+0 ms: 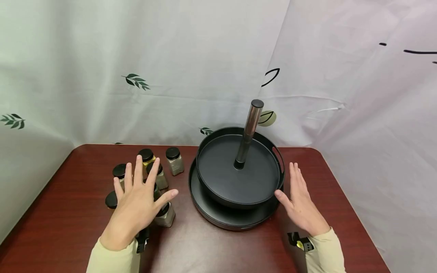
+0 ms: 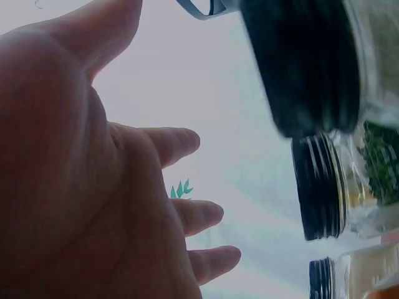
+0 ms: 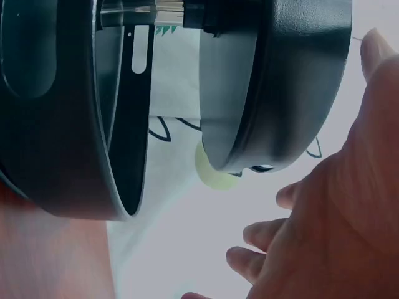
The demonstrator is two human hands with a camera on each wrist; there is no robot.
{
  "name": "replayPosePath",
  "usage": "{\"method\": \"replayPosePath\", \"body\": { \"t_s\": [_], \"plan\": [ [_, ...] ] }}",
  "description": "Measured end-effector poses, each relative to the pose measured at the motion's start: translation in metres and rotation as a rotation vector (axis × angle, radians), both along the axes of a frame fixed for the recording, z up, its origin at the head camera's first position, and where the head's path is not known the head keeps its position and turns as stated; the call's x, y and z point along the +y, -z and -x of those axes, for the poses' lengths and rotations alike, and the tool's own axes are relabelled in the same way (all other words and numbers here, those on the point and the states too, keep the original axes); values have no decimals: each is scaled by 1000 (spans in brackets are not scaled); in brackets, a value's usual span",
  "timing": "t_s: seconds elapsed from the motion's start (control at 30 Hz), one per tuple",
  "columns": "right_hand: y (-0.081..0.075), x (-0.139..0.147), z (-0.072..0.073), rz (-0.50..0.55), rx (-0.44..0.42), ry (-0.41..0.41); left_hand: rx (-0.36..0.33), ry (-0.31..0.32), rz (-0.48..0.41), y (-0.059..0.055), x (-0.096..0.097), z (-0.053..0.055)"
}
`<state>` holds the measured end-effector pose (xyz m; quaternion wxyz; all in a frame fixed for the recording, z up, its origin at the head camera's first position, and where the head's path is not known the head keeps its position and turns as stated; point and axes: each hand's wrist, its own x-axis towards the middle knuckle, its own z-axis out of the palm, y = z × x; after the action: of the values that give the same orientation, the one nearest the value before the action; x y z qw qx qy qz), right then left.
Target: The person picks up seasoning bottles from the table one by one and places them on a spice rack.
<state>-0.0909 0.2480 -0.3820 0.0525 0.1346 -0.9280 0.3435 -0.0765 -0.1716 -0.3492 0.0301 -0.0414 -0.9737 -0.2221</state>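
Note:
A black two-tier round turntable rack stands on the table, its upper tray [image 1: 218, 170] above the wider lower tray [image 1: 225, 217]. A metal post [image 1: 250, 127] with a black cap rises from the upper tray. My right hand [image 1: 304, 208] is beside the rack's right side, fingers straight; a small gap shows between hand and upper tray [image 3: 305, 87] in the right wrist view. Over several black-lidded spice jars, my left hand [image 1: 134, 206] spreads its fingers, holding nothing. One jar [image 2: 380, 165] contains green flakes. The left hand hides part of the jar group.
A spice jar [image 1: 175, 163] stands at the back, between the other jars and the rack. The reddish-brown table [image 1: 51, 227] ends at a white cloth backdrop [image 1: 170, 57] with leaf prints, close behind the rack.

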Motion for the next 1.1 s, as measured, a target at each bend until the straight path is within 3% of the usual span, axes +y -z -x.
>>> {"method": "replayPosePath", "body": {
  "t_s": [0.17, 0.33, 0.7, 1.1],
  "plan": [
    [-1, 1, 6, 81, 24, 29, 6, 0, 6, 0, -7, -1],
    [-4, 0, 9, 129, 48, 118, 23, -14, 14, 0, -19, -2],
    [-4, -1, 14, 148, 116, 198, 16, -23, 2, 0, -41, -12],
    [-11, -5, 17, 173, 129, 221, 11, -38, -23, 15, -80, -25]
  ]
}}
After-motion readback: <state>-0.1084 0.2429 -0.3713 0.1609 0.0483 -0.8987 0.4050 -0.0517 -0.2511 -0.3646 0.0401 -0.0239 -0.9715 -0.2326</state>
